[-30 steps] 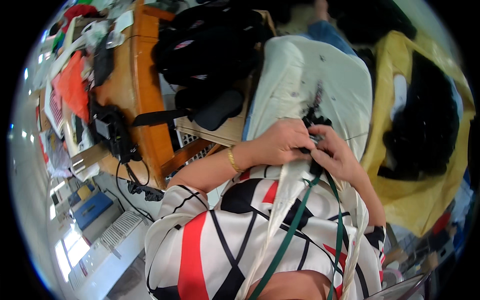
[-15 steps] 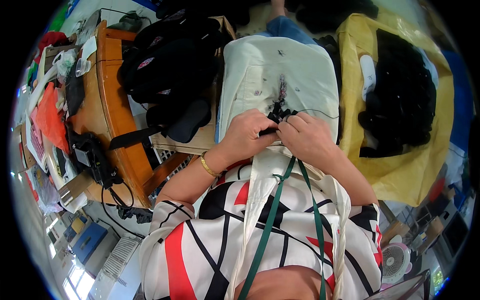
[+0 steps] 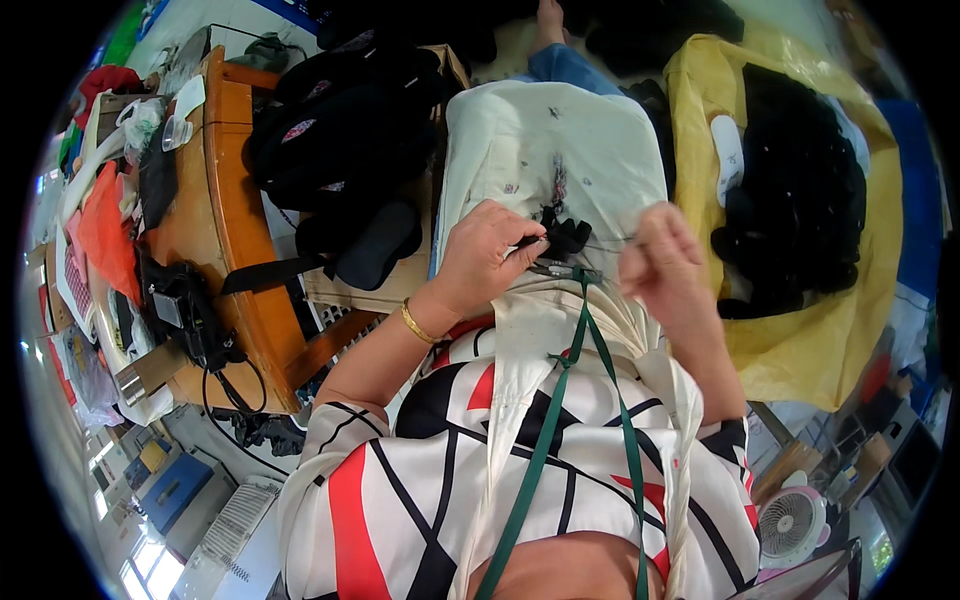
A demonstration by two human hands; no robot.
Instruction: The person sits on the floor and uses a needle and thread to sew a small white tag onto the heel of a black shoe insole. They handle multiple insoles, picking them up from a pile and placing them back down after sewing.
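Observation:
My left hand (image 3: 482,258) is closed in a pinch on a small black fabric piece (image 3: 530,240). Raised to the right and blurred, my right hand (image 3: 662,250) has curled fingers. A thin dark thread (image 3: 605,240) stretches between the hands and meets the right fingers; whether a needle is there is too small to tell. Several looped black strips (image 3: 568,236) lie beside my left fingertips on the pale cloth (image 3: 615,140) over my lap. A small metal tool (image 3: 556,268) rests just below them, at the end of a green cord (image 3: 545,430) hanging from my neck.
On the left stands a wooden table (image 3: 235,215), its near end holding a black device with cables (image 3: 180,310). Black shoe-like items (image 3: 330,130) are piled in a cardboard box (image 3: 375,295). A yellow sack (image 3: 790,350) of black pieces stands right, a fan (image 3: 792,525) below it.
My right hand has pulled away from the left, out to the right, drawing the thread with it. The black strips and metal tool now show more. My left hand has barely moved.

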